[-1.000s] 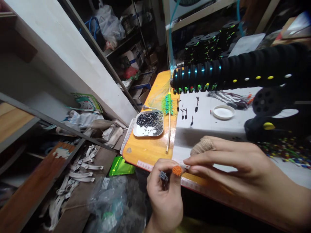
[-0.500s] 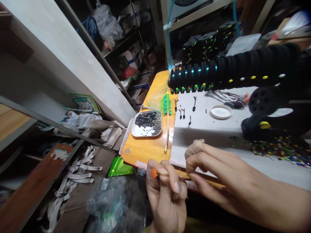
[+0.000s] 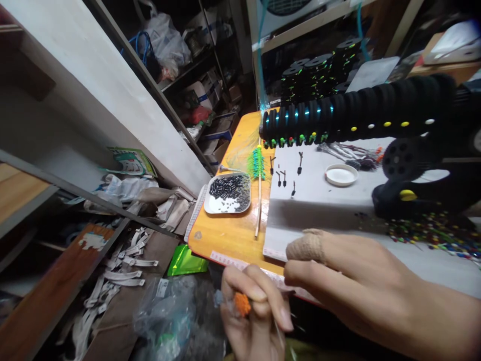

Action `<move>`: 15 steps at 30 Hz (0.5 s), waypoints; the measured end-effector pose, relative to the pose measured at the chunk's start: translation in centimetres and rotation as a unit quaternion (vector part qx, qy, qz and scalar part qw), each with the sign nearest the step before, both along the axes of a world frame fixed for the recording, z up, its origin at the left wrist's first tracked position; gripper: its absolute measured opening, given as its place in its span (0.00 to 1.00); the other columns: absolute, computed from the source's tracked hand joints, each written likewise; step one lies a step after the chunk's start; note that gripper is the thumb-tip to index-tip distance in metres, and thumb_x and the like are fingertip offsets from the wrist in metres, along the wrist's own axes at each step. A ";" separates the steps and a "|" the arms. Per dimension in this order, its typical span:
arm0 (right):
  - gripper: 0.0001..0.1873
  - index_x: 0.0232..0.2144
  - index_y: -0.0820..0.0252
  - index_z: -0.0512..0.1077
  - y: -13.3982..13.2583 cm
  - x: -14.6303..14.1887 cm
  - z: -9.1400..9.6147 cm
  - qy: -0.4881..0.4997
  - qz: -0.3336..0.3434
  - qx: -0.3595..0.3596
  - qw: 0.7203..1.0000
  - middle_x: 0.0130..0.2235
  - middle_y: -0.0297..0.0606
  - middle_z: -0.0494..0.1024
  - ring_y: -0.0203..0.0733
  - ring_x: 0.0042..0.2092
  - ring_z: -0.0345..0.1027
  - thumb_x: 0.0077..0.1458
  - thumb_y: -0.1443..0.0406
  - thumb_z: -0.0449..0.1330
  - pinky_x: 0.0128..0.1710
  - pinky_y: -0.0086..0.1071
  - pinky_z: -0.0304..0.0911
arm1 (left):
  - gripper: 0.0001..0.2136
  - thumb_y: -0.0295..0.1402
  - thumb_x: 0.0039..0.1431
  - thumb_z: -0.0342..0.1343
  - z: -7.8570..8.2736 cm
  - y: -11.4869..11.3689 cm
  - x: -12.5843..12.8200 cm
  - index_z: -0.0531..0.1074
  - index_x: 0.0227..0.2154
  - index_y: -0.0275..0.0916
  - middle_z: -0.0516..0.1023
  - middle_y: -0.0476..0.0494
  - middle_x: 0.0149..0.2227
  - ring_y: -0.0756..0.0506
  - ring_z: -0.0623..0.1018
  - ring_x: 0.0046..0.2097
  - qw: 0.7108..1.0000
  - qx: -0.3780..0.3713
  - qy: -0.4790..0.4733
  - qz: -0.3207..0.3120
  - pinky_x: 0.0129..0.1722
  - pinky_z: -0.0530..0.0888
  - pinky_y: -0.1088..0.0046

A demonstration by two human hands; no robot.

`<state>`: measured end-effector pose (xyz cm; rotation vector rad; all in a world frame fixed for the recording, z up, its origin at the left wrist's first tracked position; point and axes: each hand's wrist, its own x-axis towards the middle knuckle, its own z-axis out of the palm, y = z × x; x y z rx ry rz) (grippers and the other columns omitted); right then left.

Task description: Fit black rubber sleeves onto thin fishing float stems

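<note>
My left hand is closed low in the middle, just off the table's front edge. It grips a small bundle of strands with a bright orange tip; the rest is hidden by the fingers. Thin pale strands come out below the hand. My right hand is to its right, with curled fingers and a tan bandage on one finger. Its fingertips are close to the left hand, and whatever they pinch is hidden. Beyond lie a white tray of black tubes and a stick with green and blue loops.
A black ribbed cylinder with line spools crosses over the yellow table. On the white sheet lie small dark forked pieces, a round white dish and scattered colourful beads. A white pillar stands left.
Both hands have shifted slightly down. The right hand's fingers have turned and now hide its thumb. The orange tip moved down with the left hand, and pale strands show more below.
</note>
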<state>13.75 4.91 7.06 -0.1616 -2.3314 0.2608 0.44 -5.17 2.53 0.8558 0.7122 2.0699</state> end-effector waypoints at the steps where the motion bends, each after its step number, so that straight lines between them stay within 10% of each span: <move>1: 0.16 0.41 0.62 0.73 0.0 0.0 0.1 0.000 -0.005 0.023 1.000 0.34 0.41 0.80 0.40 0.33 0.71 0.75 0.70 0.46 0.30 0.33 0.63 | 0.02 0.36 0.70 0.59 -0.2 -0.4 -0.1 0.76 0.39 0.48 0.68 0.57 0.21 0.54 0.56 0.19 0.999 0.000 0.035 0.006 0.22 0.61 0.80; 5: 0.14 0.42 0.60 0.71 1.3 0.4 0.3 -0.013 -0.053 0.067 0.996 0.40 0.46 0.82 0.44 0.37 0.75 0.71 0.73 0.47 0.35 0.36 0.67 | 0.03 0.37 0.70 0.60 0.4 -1.8 -2.0 0.76 0.39 0.48 0.72 0.57 0.19 0.54 0.59 0.16 0.992 0.066 0.102 0.023 0.20 0.65 0.79; 8: 0.13 0.42 0.57 0.69 2.4 0.5 0.4 -0.018 -0.064 -0.001 0.998 0.39 0.43 0.80 0.42 0.37 0.75 0.67 0.77 0.49 0.34 0.32 0.68 | 0.05 0.36 0.68 0.62 1.3 -1.5 -5.0 0.75 0.35 0.45 0.76 0.57 0.22 0.53 0.68 0.18 0.969 0.034 0.168 0.179 0.22 0.71 0.80; 12: 0.08 0.41 0.57 0.68 2.5 0.4 0.7 -0.020 -0.030 -0.109 0.993 0.35 0.39 0.76 0.39 0.33 0.72 0.67 0.74 0.53 0.31 0.30 0.67 | 0.05 0.28 0.66 0.61 0.9 0.8 -9.5 0.78 0.36 0.45 0.85 0.49 0.35 0.46 0.83 0.36 0.804 -0.234 0.501 0.218 0.37 0.78 0.71; 15: 0.07 0.39 0.58 0.69 2.1 0.3 1.0 -0.007 -0.025 -0.148 0.989 0.34 0.37 0.76 0.38 0.33 0.71 0.66 0.74 0.55 0.32 0.29 0.67 | 0.07 0.27 0.62 0.62 0.1 2.2 -11.5 0.82 0.40 0.44 0.85 0.42 0.45 0.39 0.84 0.46 0.757 -0.270 0.577 0.144 0.47 0.78 0.62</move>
